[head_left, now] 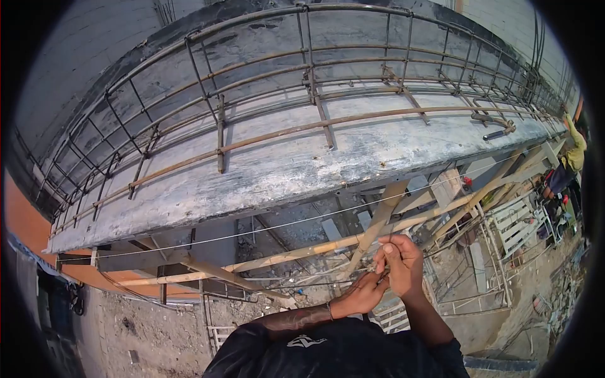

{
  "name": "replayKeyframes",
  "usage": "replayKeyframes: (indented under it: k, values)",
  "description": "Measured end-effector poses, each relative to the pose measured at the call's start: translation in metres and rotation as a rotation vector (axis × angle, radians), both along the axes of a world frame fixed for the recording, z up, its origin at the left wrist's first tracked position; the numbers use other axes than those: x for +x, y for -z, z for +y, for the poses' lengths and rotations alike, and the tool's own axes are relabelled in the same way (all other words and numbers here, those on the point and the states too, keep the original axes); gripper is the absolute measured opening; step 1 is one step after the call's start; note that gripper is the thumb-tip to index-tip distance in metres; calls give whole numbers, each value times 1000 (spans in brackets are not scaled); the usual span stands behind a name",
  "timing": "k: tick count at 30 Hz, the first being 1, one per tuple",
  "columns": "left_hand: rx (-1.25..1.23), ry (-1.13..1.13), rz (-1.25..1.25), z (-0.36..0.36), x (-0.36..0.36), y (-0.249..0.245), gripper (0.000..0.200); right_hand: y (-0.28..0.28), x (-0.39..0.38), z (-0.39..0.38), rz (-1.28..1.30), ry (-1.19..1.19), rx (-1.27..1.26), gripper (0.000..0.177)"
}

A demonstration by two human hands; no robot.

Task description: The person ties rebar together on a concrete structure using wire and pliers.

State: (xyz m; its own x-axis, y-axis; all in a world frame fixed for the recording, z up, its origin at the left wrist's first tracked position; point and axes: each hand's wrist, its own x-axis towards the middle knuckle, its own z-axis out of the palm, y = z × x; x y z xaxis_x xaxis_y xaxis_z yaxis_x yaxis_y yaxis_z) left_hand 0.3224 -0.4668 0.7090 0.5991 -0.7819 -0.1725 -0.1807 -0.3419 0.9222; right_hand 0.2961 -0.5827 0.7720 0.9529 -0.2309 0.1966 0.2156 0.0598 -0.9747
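My two hands are close together in front of my chest, below the taut string [296, 222]. My right hand [403, 263] is raised, its thumb and fingertips pinched on a thin dark wire [390, 234] that shows faintly above the fingers. My left hand [360, 295] lies just under and left of it, fingers curled against the right hand's fingers. Whatever the left fingers hold is hidden. Beyond the hands, a long rebar cage [309, 63] stands on a pale formwork board [271, 179], with a loose long bar [271, 140] lying across short crosspieces.
A hand tool with a dark handle [498, 133] lies on the board's right part. Bamboo poles [302, 253] run below the board's edge. Rubble ground [157, 334] lies far below. Another person in a yellow top [575, 151] is at the far right.
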Motion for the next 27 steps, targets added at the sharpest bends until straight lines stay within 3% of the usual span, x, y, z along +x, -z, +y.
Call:
replayKeyframes:
  k: [3,4,7,8,9,11,13,15,17,20,21,22,25,27]
  values:
    - [-173,-75,-237,8,0,48,33,7,3,25,-70,58,-36,31]
    - [-147,-125,-161,18,-3,20,31,11,2,33,-37,62,-60,30]
    - [-202,-117,-131,33,0,29,30,26,-3,42,-7,-9,-173,28]
    - [-171,31,108,39,6,19,31,18,-8,44,-10,-25,-193,25]
    - [-175,59,108,43,9,6,31,6,-13,41,-9,2,-198,25]
    - [-133,228,-268,62,8,-58,48,-27,-20,31,-85,-97,-269,24]
    - [-206,272,-585,83,9,-64,61,-72,-22,14,-261,14,-325,21]
    - [-413,290,-563,105,19,-119,62,-128,-22,0,-221,163,-621,17]
    - [-395,246,-781,131,36,-158,49,-154,-10,-21,-178,303,-782,13]
    - [-355,-16,-1137,149,64,-207,30,-193,20,-31,-274,305,-1012,9]
    - [-335,-87,-1223,150,76,-219,25,-203,31,-35,-261,258,-1227,9]
    - [-273,-167,-1238,148,89,-228,22,-212,42,-38,-248,209,-1440,9]
    - [-5,-260,-1257,141,128,-246,17,-223,84,-48,-339,263,-1642,8]
    - [36,-251,-1273,125,155,-250,18,-224,115,-53,-398,280,-1698,7]
